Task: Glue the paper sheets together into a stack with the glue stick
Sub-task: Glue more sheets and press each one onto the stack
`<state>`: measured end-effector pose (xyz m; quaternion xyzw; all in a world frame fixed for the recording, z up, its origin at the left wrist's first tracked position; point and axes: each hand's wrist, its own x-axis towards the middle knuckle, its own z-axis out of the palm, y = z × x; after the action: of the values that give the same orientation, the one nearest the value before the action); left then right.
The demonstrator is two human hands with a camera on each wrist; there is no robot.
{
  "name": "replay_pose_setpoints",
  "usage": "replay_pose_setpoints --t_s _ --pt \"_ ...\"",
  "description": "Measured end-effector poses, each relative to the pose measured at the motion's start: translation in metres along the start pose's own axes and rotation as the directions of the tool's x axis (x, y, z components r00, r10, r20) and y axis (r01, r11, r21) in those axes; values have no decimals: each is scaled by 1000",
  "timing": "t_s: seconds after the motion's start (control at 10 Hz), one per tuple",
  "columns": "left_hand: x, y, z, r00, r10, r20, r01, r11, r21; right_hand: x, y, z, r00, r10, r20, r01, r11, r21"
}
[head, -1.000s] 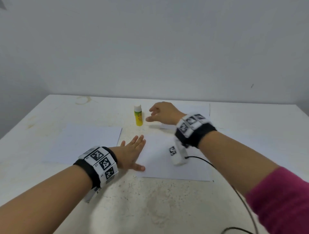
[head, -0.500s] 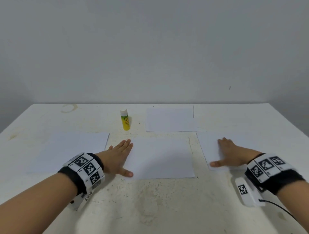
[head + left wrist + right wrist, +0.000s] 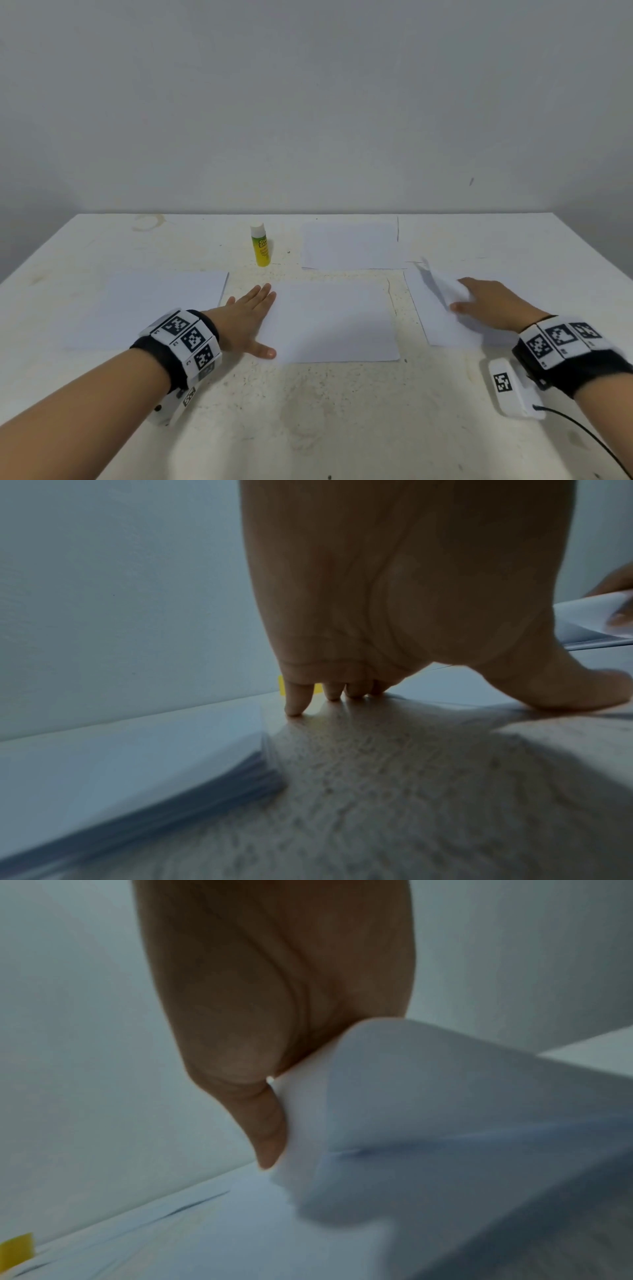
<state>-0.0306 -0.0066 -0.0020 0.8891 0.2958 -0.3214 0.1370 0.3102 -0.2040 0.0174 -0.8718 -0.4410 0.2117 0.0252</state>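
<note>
Item count: paper sheets, white, four groups on one white table [image 3: 342, 421]; glue stick, one; hands, two. Centre sheet [image 3: 335, 322] lies flat at the middle of the table. Left sheet [image 3: 147, 308] lies at 9 o'clock of it; the left wrist view shows layered edges there [image 3: 240, 780], so it is several sheets, exact number not readable. Far sheet [image 3: 352, 245] lies at 12 to 1 o'clock, flat, near the table's back edge. Right sheet [image 3: 442, 318] lies at 3 o'clock, its near-left part curled up off the table. Glue stick [image 3: 260, 245], yellow body, white cap on, stands upright at 11 o'clock of the centre sheet, apart from all paper and from both hands. Left hand [image 3: 248, 322]: flat, fingers straight and together, thumb spread, resting at the centre sheet's left edge. Right hand [image 3: 493, 303]: thumb and fingers pinch the lifted fold of the right sheet. Containers: none seen. Each wrist carries a black band with printed square markers.
</note>
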Motion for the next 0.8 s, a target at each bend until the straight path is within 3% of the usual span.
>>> replay_pose_setpoints --t_s 0.2,0.4,0.5,0.6,0.7,0.8 --pt "1 0 0 1000 -17 4 17 1000 5 -7 0 -26 969 13 -246 -10 1000 15" --pt "2 -1 1 1000 -7 5 7 1000 3 -28 -45 -30 949 -43 -312 53 998 23" --pt "4 -4 3 1000 4 4 -4 1000 -11 -46 -84 -16 972 -120 -202 124 992 4" --pt "7 -7 4 1000 14 0 -14 1000 -14 -57 -128 10 968 -245 -49 249 958 144" --pt "8 -7 5 1000 8 -8 -8 1000 -14 -50 -170 43 957 -281 73 256 935 244" --pt "11 -10 6 1000 25 0 -25 1000 -13 -32 -199 68 972 -222 77 191 937 292"
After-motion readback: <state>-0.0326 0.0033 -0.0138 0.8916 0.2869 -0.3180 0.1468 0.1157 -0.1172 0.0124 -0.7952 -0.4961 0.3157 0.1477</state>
